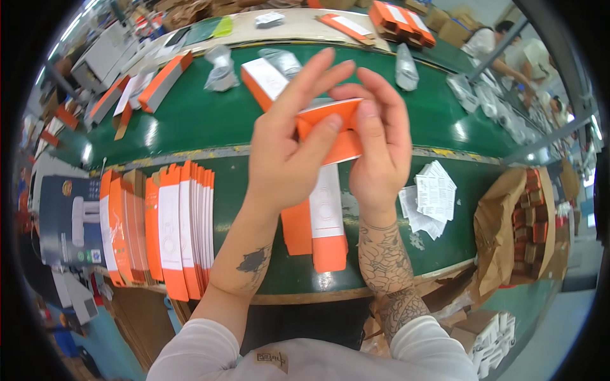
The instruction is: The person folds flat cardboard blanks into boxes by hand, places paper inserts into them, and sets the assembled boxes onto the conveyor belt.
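Note:
Between both hands I hold an orange carton piece [344,147] with a folded panel, raised above the green workbench. My left hand [286,136] grips its left side, the thumb pressed onto the orange inner face and the fingers reaching up behind. My right hand [384,136] closes round the right side, its thumb at the top edge of the panel. Below the hands lie flat orange-and-white cartons [327,216], partly hidden by them. Behind the left fingers, a white-and-orange box [262,81] rests on the green conveyor.
Flattened orange-and-white cartons [170,222] stand in a row at the left, beside a dark printed box [63,219]. White leaflets [434,198] lie at the right, near a brown paper bag [499,222] of orange-brown pieces. Clear-bagged items [221,71] sit on the conveyor [184,124].

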{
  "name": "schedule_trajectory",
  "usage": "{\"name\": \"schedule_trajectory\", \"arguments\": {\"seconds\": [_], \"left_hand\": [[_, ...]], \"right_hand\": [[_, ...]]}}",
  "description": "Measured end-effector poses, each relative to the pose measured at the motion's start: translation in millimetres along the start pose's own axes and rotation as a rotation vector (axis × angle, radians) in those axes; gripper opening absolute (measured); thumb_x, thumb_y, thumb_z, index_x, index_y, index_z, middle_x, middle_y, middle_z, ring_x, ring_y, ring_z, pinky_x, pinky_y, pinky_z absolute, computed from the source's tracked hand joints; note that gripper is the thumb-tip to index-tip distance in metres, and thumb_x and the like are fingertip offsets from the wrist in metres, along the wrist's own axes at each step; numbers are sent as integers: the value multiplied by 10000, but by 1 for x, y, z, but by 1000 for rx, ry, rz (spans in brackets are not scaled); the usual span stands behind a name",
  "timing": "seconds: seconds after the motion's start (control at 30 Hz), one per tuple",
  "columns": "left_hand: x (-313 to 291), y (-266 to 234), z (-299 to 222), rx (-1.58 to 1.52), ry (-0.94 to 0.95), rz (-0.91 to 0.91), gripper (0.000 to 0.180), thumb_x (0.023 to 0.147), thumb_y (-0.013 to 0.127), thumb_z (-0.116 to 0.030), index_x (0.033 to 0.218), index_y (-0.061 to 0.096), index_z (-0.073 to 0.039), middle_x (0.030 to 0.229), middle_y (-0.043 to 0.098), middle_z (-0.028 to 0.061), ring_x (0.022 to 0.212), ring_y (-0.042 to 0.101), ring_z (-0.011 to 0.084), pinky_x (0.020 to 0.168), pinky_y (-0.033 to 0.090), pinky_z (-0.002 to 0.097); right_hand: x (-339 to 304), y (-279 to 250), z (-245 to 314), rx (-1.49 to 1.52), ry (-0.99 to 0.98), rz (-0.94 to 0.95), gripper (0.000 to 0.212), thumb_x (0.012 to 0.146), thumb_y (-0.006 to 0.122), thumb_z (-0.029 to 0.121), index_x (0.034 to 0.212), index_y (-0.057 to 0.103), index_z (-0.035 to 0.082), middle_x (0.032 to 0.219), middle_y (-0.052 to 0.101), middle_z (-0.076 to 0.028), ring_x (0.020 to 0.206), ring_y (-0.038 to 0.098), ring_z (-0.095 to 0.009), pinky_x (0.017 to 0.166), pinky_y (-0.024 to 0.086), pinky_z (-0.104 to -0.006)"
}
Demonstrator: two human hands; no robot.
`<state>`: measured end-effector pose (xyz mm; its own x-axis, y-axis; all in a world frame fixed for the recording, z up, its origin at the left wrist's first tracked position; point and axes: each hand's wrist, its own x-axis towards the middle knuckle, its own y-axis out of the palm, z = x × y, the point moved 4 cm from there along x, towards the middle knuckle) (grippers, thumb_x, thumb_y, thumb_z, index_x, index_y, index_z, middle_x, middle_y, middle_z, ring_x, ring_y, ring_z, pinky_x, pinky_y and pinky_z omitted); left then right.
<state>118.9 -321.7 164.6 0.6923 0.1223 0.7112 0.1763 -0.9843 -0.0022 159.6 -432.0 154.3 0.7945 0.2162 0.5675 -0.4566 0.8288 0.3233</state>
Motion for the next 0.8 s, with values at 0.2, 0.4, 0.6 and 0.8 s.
{"name": "schedule_trajectory", "arguments": {"seconds": [0.2,0.4,0.6,0.8], "left_hand": [[-7,3,2,-44,-48,-146,571,927,515,-9,1472,350,27,1429,486,221,1312,482,250,1092,365,339],[-3,1,0,-141,2,-416,469,1001,435,-181,1421,397,22,1436,459,222,1308,463,310,1116,339,416],[-10,-5,62,-645,-674,-204,423,1035,433,-349,1297,495,-22,1231,574,120,1172,567,237,1001,466,364],[-14,-11,61,-1121,-791,-130,420,983,515,-306,1226,531,36,1164,629,137,1075,629,237,947,509,372]], "right_hand": [[-2,-2,-12,-152,-93,68,322,1010,461,44,1327,475,-11,1120,601,-98,1054,579,-139,940,474,-279],[2,-10,8,-15,-140,13,286,1011,477,60,1283,499,-23,1034,629,-79,987,584,-124,902,470,-266],[-3,-7,34,-499,-585,-5,206,895,633,68,1088,624,-3,986,659,-122,862,628,-252,899,490,-375],[0,-10,43,-335,-502,101,130,877,645,70,988,659,2,907,676,-105,840,640,-268,915,485,-407]]}}
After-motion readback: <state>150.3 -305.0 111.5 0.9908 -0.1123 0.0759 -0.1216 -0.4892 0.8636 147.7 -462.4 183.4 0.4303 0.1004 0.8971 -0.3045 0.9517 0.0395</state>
